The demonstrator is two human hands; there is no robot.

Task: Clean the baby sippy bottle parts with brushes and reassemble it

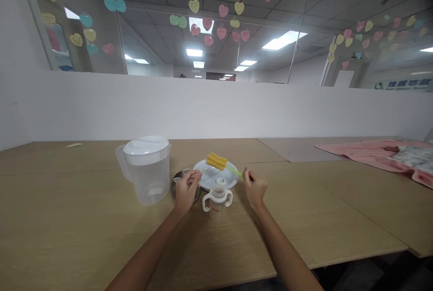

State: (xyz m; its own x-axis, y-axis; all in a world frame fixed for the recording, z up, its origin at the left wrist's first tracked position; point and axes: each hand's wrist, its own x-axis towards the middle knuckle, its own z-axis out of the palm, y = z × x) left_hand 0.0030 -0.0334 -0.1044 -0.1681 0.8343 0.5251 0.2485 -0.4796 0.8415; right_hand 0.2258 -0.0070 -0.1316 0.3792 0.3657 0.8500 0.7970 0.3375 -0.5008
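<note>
My right hand (255, 187) is wrapped round the green handle of a bottle brush, whose yellow sponge head (216, 161) is over the white plate (233, 178). My left hand (186, 191) is closed in a pinch by the plate's left edge; what its fingertips hold, if anything, is too small to make out. Between my hands stands an upright clear baby bottle (217, 200) with two white handles and an open top. Just behind it a white ring-shaped cap (221, 182) lies by the plate. Partly hidden under my left hand is a dark round tray (173, 187) bearing small clear pieces.
A translucent lidded pitcher (151, 178) stands left of the tray. Pink cloth (358, 151) with a patterned piece lies at the far right of the wooden table (84, 219). A small flat scrap (74, 145) sits at the back left. Behind the table rises a white wall (216, 110) with glass above.
</note>
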